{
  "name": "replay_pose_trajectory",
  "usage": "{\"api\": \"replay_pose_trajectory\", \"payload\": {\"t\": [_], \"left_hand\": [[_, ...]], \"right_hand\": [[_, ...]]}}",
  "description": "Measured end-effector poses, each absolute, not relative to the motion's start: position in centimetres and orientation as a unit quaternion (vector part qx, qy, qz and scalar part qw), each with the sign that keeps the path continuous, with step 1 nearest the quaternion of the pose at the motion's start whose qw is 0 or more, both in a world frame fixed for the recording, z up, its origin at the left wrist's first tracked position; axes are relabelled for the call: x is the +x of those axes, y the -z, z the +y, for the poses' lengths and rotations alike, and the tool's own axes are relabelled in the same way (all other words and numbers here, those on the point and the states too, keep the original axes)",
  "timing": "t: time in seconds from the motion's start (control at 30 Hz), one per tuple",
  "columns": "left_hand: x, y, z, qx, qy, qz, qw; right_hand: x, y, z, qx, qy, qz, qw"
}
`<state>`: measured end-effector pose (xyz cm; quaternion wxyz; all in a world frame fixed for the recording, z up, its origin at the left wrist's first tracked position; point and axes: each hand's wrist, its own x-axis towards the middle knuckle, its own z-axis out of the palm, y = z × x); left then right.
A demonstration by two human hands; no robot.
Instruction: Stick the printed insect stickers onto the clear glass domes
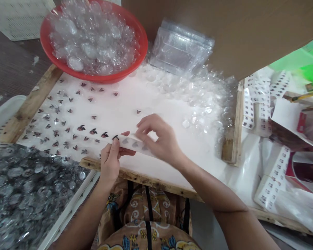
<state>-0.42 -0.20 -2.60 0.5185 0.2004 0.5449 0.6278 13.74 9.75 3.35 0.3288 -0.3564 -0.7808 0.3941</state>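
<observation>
A white sticker strip (99,134) with dark and reddish printed shapes crosses the front of the white board (114,114). My left hand (112,158) pinches this strip, its thumb on top beside one printed shape. The strip's right part shows only pale shapes. Just above that part is my right hand (157,139), thumb and forefinger curled close together; whether something small is between the fingertips cannot be made out. Many small clear pieces with printed shapes (56,133) lie on the board's left side. Plain clear round pieces (198,93) are heaped at the right.
A red basin (146,45) heaped with clear pieces stands at the back left, beside a clear plastic box (182,47). Wooden strips (156,182) edge the board. A crate of clear pieces (28,187) is at lower left; bundled sticker sheets (272,173) lie right.
</observation>
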Motion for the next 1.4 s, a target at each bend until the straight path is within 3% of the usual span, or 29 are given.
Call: {"api": "replay_pose_trajectory", "payload": {"t": [0.07,0.23,0.5,0.77,0.9,1.0,1.13,1.27,1.4], "left_hand": [[-0.5,2.5,-0.4,0.207,-0.626,0.541,0.522],[-0.7,2.6,-0.8,0.224,-0.618,0.539,0.527],[-0.6,2.5,-0.7,0.225,-0.620,0.545,0.518],[-0.6,2.5,-0.7,0.240,-0.592,0.557,0.531],[-0.6,2.3,-0.6,0.250,-0.576,0.564,0.536],[-0.6,2.5,-0.6,0.268,-0.564,0.571,0.532],[-0.6,2.8,-0.5,0.275,-0.576,0.569,0.517],[-0.5,2.4,-0.4,0.239,-0.624,0.552,0.500],[-0.5,2.2,-0.3,0.233,-0.612,0.566,0.501]], "right_hand": [[14.4,-3.4,11.4,-0.425,-0.438,-0.721,0.328],[15.4,-0.7,13.5,-0.483,-0.465,-0.713,0.204],[14.2,1.4,13.5,-0.497,-0.415,-0.744,0.168],[13.2,1.5,12.9,-0.509,-0.286,-0.805,0.104],[13.3,0.1,12.3,-0.508,-0.303,-0.794,0.142],[13.0,-1.6,11.2,-0.432,-0.420,-0.777,0.184],[12.6,-3.6,10.0,-0.346,-0.534,-0.752,0.169],[13.4,-4.1,9.4,-0.338,-0.516,-0.774,0.142],[14.2,-3.3,7.8,-0.341,-0.377,-0.846,0.162]]}}
